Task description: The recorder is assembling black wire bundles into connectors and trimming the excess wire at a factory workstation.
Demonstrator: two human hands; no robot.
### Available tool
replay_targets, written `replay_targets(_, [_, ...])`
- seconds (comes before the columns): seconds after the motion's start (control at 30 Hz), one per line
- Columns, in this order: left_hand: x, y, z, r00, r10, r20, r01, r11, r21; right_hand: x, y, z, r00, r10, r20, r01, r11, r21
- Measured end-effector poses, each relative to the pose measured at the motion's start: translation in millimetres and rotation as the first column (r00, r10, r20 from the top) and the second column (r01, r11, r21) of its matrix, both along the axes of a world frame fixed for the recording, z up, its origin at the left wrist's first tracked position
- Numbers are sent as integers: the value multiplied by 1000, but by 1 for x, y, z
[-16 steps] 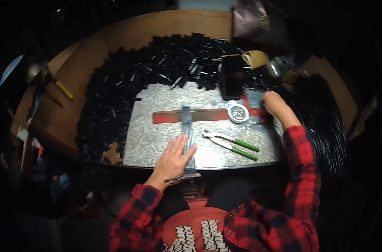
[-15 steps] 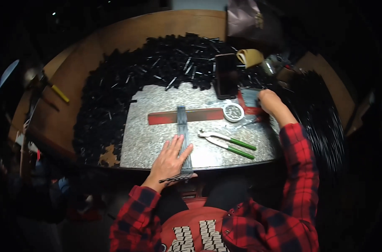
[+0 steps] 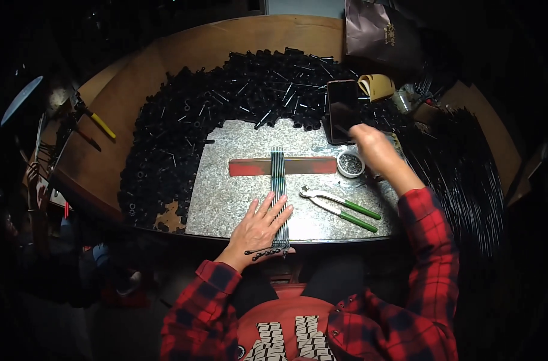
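L hand (image 3: 257, 232) on thin rods (image 3: 278, 163)

Glare on the speckled board (image 3: 216, 198), dark rim, one of the hands (image 3: 374, 147) blurred

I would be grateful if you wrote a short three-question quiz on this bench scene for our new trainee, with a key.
1. Short answer: Which hand lies over the bundle of thin dark rods?
2. Multiple choice: What colour are the handles of the pliers?
A) yellow
B) green
C) blue
3. True or false: The round white dish sits by the right end of the flat bar that the rods cross.

Key:
1. The left hand.
2. B.
3. True.
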State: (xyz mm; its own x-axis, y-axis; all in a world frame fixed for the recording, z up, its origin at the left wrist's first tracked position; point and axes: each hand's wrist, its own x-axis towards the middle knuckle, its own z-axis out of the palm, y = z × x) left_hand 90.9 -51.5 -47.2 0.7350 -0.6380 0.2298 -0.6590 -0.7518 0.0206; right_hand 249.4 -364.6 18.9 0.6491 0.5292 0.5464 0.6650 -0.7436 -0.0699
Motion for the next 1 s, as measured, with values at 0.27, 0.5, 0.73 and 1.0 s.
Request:
replay_targets(0.27, [-1, -2, 5, 1000, 5, -15, -6, 996, -92, 1, 93, -32, 985, 70, -155, -91, 987, -134])
replay_targets(0.5, [-1, -1, 7, 1000, -5, -15, 4, 996, -94, 7, 99, -42, 993, 96, -69, -102, 991, -89])
replay_targets(0.73, [0, -3, 7, 1000, -18, -11, 16, 992, -125, 10, 99, -45, 995, 67, -74, -73, 994, -77])
replay_targets(1.0, [-3, -2, 6, 999, 13, -46, -18, 993, -117, 10, 104, -43, 994, 79, -78, -88, 988, -130])
